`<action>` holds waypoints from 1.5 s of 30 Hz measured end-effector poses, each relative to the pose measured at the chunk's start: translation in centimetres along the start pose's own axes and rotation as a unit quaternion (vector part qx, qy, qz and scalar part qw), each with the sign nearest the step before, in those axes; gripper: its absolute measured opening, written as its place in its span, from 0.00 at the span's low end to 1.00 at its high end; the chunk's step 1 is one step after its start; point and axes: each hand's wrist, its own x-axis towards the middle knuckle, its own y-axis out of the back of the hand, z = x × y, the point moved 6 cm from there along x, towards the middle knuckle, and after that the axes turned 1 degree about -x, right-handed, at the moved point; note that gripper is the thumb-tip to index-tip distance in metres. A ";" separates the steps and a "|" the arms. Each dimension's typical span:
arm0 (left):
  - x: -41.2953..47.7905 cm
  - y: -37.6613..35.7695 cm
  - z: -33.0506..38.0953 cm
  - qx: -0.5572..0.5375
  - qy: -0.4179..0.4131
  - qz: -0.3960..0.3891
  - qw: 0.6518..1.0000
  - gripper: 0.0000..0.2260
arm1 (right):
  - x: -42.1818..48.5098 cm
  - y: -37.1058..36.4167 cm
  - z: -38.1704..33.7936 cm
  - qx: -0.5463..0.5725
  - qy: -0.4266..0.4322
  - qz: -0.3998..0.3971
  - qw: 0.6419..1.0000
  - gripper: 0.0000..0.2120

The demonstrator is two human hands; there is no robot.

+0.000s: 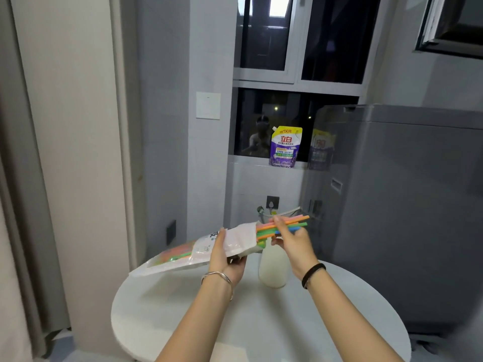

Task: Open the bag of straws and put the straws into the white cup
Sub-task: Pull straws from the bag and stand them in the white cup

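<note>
My left hand (225, 257) grips the long white plastic bag of straws (183, 254) near its open right end and holds it almost level above the table. Several coloured straws (290, 223), orange, green and blue, stick out of that opening. My right hand (292, 241) pinches this bundle just outside the bag's mouth. The white cup (271, 270) stands upright on the round white table (261, 322), directly below the bag's mouth and partly hidden behind my right hand.
A grey washing machine (405, 218) stands close on the right of the table. A purple detergent pouch (285, 147) sits on the window sill behind. A wall and a curtain (23, 205) are on the left.
</note>
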 end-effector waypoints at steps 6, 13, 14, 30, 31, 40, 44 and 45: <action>1.9 -0.8 0.3 -0.028 0.004 -0.004 1.000 0.16 | 3.0 2.1 -0.9 0.127 0.030 0.063 0.989 0.07; 3.0 -2.9 -1.0 -0.010 0.011 -0.004 1.000 0.23 | 4.8 -1.4 0.0 0.028 -0.012 0.003 1.000 0.14; 3.3 -2.8 -0.7 -0.010 0.008 0.000 1.000 0.24 | 5.2 -1.0 -0.6 0.043 0.000 0.023 0.999 0.15; 9.0 -1.1 1.4 0.021 -0.020 0.036 0.999 0.14 | 13.4 4.9 -6.7 0.126 0.086 0.145 0.978 0.19; 9.3 -1.1 1.2 0.022 -0.022 0.033 0.999 0.14 | 13.7 5.0 -6.4 0.116 0.087 0.146 0.979 0.19; 10.9 -0.8 0.0 0.056 -0.021 0.010 0.998 0.12 | 15.4 4.1 -1.1 -0.005 0.060 0.122 0.991 0.18; 11.2 -0.4 -0.5 0.047 -0.016 0.011 0.999 0.14 | 16.1 3.7 2.9 -0.032 0.027 0.111 0.993 0.18; 11.2 -0.4 -0.6 0.043 -0.017 0.010 0.999 0.14 | 16.2 3.8 3.9 -0.043 0.020 0.107 0.993 0.17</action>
